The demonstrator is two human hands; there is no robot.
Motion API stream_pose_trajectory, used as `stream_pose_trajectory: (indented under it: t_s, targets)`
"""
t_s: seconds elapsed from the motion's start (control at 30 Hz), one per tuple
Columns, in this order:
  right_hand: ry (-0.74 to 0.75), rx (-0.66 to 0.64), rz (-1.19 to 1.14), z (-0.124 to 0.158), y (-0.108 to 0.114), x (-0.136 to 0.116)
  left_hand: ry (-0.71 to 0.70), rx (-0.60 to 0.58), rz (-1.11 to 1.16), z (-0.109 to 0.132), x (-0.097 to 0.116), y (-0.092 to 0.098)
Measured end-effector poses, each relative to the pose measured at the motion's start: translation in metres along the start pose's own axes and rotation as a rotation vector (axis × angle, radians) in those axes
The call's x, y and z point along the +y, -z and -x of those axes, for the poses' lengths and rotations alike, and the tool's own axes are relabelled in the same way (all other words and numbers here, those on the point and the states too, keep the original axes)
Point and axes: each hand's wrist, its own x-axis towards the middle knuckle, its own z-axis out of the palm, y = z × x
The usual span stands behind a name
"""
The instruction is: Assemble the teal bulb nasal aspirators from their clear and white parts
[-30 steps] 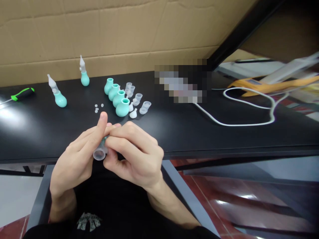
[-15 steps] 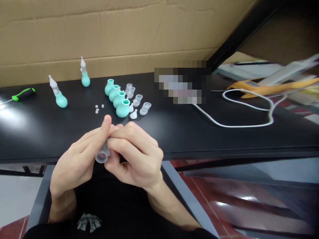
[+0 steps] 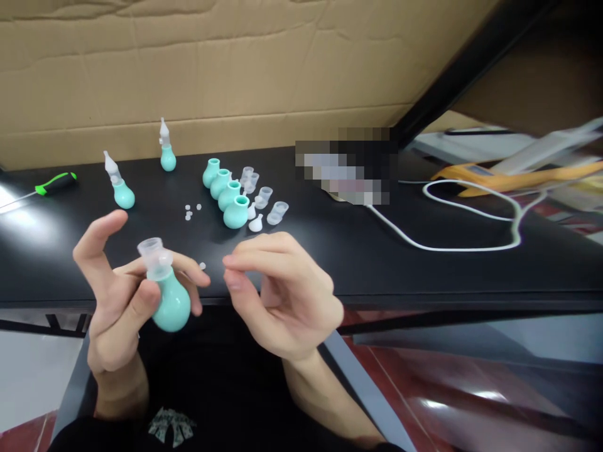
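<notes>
My left hand (image 3: 117,301) grips a nasal aspirator (image 3: 172,304), a teal squeeze bulb with a clear plastic connector (image 3: 155,258) on its neck. The connector's wide open end points up, with a small side port facing right. The left index finger is raised away from it. Just to the right, my right hand (image 3: 287,295) has thumb and fingertips brought together in a pinch, apart from the aspirator; I cannot make out anything between them. A tiny white disc (image 3: 202,265) shows close to the left fingertips.
Several teal bulbs (image 3: 235,213) stand in a row beside clear connectors (image 3: 277,213) and white tips (image 3: 255,223). Tiny white discs (image 3: 188,213) lie left of them. Two assembled aspirators (image 3: 124,196) stand farther left, near a green-black screwdriver (image 3: 56,183). A white cable (image 3: 438,249) loops at right.
My hands have moved apart: the left one holds the aspirator upright at left, its teal bulb in plain sight, and the right one has come off the connector. The view has shifted slightly.
</notes>
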Motion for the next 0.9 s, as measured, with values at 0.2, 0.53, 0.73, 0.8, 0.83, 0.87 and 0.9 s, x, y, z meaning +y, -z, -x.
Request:
stream_pose_trajectory:
  t_s: [0.2,0.53,0.73,0.8,0.83,0.87,0.9]
  targets:
    - [-0.104,-0.061,-0.195,-0.003,0.005,0.004,0.285,-0.132,0.348,-0.007,0.014,-0.006]
    - [-0.211,-0.328,-0.236,-0.011,0.012,0.001,0.652,-0.258,0.463,-0.015,0.015,0.0]
    - [-0.223,-0.339,-0.29,-0.013,0.016,0.003,0.695,-0.292,0.439,-0.015,0.018,0.001]
    - [-0.223,-0.339,-0.286,-0.012,0.016,0.003,0.721,-0.297,0.417,-0.016,0.02,0.002]
    - [-0.223,-0.339,-0.286,-0.012,0.016,0.003,0.731,-0.295,0.41,-0.016,0.021,0.002]
    - [-0.223,-0.337,-0.287,-0.011,0.017,0.002,0.736,-0.295,0.405,-0.017,0.022,0.002]
    - [-0.223,-0.336,-0.287,-0.011,0.017,0.002,0.741,-0.297,0.402,-0.018,0.023,0.002]
